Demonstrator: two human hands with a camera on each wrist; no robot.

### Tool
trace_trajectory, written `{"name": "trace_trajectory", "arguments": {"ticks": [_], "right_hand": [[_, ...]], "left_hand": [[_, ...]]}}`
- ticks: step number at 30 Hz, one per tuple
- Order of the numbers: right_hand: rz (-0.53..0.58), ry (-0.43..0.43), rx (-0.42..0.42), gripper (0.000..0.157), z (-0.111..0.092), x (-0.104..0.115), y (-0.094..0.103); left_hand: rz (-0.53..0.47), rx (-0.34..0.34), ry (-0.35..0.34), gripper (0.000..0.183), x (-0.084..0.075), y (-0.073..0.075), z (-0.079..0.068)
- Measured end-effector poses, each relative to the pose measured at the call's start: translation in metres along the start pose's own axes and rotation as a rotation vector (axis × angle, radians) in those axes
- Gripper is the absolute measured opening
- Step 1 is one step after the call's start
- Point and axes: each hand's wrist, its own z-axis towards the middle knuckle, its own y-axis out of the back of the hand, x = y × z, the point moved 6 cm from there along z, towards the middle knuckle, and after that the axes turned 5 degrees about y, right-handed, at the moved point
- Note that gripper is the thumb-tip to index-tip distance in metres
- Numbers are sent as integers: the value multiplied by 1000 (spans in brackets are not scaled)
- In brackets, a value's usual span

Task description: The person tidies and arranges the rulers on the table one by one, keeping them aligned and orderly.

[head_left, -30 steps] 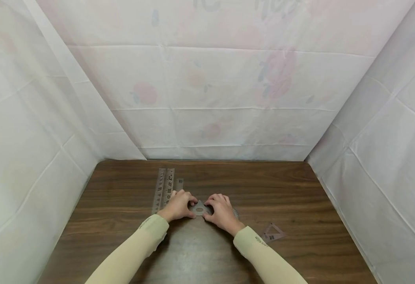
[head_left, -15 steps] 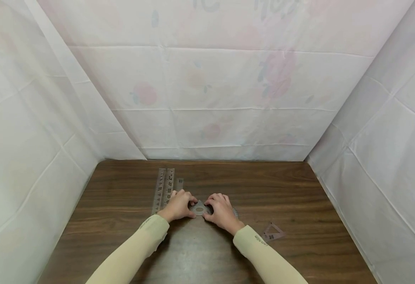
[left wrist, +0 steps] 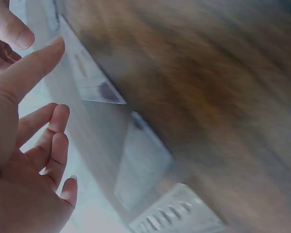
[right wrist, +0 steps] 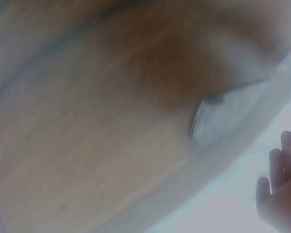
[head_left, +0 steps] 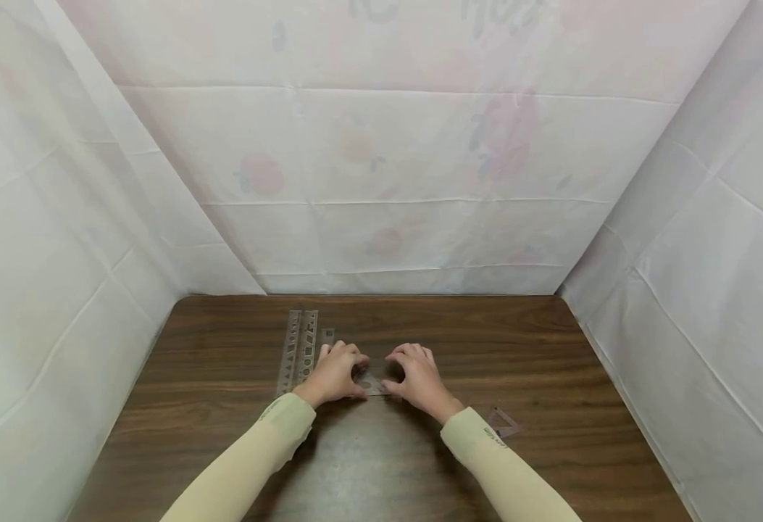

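A clear set square [head_left: 369,386] with an oval hole lies flat on the table between the two hands. My left hand [head_left: 334,373] is at its left side, thumb and fingers apart in a loose curve; the left wrist view shows the set square [left wrist: 89,80] beyond the fingertips, with nothing held. My right hand [head_left: 418,380] hovers at the other side, thumb and forefinger spread. In the right wrist view the right hand's fingers [right wrist: 281,165] extend loosely, and a blurred clear plastic piece [right wrist: 228,114] lies on the table.
Two clear stencil rulers [head_left: 308,348] lie side by side left of the left hand, with a shorter clear ruler [head_left: 328,335] partly hidden behind it. A small pinkish triangle [head_left: 505,422] rests near the right sleeve. White cloth walls [head_left: 381,239] border the brown table [head_left: 485,348].
Both hands have let go of the set square. My right hand has moved slightly right and up; the left has shifted only a little. The set square stays on the table.
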Motion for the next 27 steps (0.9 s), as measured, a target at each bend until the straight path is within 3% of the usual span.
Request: {"name": "trace_trajectory", "arguments": {"ticks": [14, 27], "right_hand": [[1, -68, -100, 45, -23, -31, 44], [8, -146, -144, 46, -56, -51, 60]], "left_hand": [[-36, -80, -60, 67, -36, 6, 16], [-41, -54, -66, 71, -62, -6, 27]]}}
